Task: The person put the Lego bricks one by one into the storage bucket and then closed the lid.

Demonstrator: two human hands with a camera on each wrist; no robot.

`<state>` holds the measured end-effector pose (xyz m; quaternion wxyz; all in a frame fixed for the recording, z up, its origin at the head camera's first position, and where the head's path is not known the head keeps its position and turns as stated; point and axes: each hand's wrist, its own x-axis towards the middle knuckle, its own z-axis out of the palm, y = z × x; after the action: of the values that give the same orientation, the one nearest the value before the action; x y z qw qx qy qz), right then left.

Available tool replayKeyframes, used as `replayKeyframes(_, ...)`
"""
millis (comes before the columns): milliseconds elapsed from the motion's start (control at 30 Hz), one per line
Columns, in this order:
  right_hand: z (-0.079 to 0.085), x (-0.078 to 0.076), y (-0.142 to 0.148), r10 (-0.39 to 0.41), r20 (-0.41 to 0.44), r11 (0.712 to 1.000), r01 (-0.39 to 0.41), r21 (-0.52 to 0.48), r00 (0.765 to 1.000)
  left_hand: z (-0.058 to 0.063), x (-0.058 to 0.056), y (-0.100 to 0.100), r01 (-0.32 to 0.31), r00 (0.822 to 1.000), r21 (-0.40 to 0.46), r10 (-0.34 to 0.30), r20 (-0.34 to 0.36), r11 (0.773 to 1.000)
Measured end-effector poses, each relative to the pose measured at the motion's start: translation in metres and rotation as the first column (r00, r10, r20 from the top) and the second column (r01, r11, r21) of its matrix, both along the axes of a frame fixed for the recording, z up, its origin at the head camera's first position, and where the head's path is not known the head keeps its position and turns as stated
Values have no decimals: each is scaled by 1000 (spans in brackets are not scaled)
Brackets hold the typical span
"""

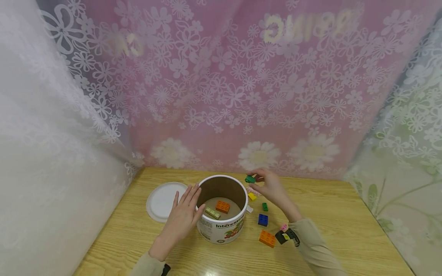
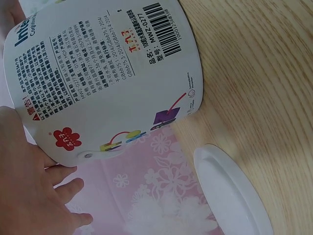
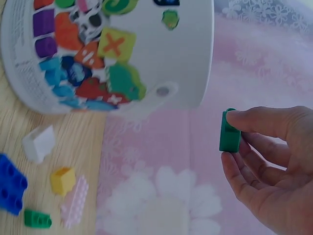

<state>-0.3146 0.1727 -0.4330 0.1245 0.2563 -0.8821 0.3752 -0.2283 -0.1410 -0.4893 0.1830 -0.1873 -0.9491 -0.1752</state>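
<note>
My right hand [image 1: 272, 188] pinches a green toy brick [image 3: 229, 131] between thumb and fingers, held up beside the bucket's rim on the right. The white printed bucket [image 1: 221, 232] stands upright and uncovered on the table. Inside it lie an orange brick [image 1: 223, 207] and a pale yellow-green brick [image 1: 212, 212]. My left hand [image 1: 183, 212] rests with extended fingers against the left side of the bucket's rim. In the left wrist view its fingers [image 2: 68, 188] spread along the bucket's upper edge.
A white round lid [image 1: 165, 201] lies left of the bucket. Right of it are a blue brick [image 1: 263, 219], an orange brick [image 1: 267, 238], a small green brick [image 1: 264, 207], and yellow [image 1: 252, 196], white and pink pieces. A black piece [image 1: 281, 237] lies by the right wrist.
</note>
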Motion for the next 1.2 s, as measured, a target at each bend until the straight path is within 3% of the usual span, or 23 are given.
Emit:
replayKeyframes(500,5,-2,-46,79,11,997,-79,-13,997,-1,-1,-1,8,1000,10,-8,0,1000)
replayKeyframes(933,-17,-11,-70,139,102,989,-132,-69,985,-2,-2,-1,6,1000,-8,-6,6,1000)
replayKeyframes(1200,-20,-10,-76,119,70,993,-118,-14,990,-3,-3,-2,5,1000,-5,-5,11,1000)
